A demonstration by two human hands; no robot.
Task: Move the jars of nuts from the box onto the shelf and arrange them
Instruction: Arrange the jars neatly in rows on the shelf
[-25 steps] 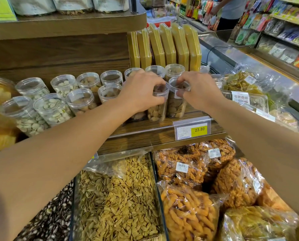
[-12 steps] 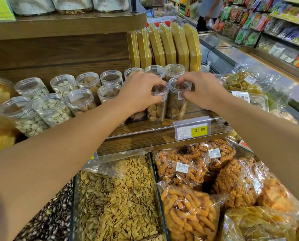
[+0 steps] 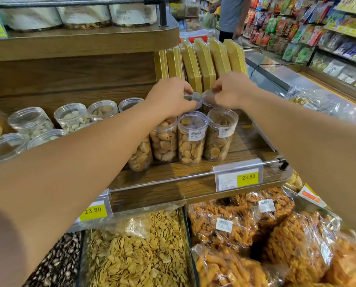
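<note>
Clear plastic jars of nuts stand in rows on the wooden shelf (image 3: 193, 175). Two front jars, one (image 3: 191, 139) and another (image 3: 220, 135) beside it, carry white barcode labels. My left hand (image 3: 168, 98) reaches over them and grips the lid of a back-row jar (image 3: 194, 99). My right hand (image 3: 231, 91) pinches the lid of the neighbouring back-row jar (image 3: 209, 98). Both back jars are mostly hidden by my fingers and the front jars. More jars with pale nuts (image 3: 73, 117) line the shelf to the left. The box is not in view.
Yellow flat packs (image 3: 204, 61) stand behind the jars. An upper shelf (image 3: 86, 42) overhangs. Below are bins of seeds (image 3: 135, 251) and bagged snacks (image 3: 235, 226). Price tags (image 3: 240, 179) hang on the rail. A person (image 3: 233, 15) stands in the aisle at the back.
Both hands have lifted off the front jars and moved back to the lids of the rear-row jars. The camera has come closer to the shelf.
</note>
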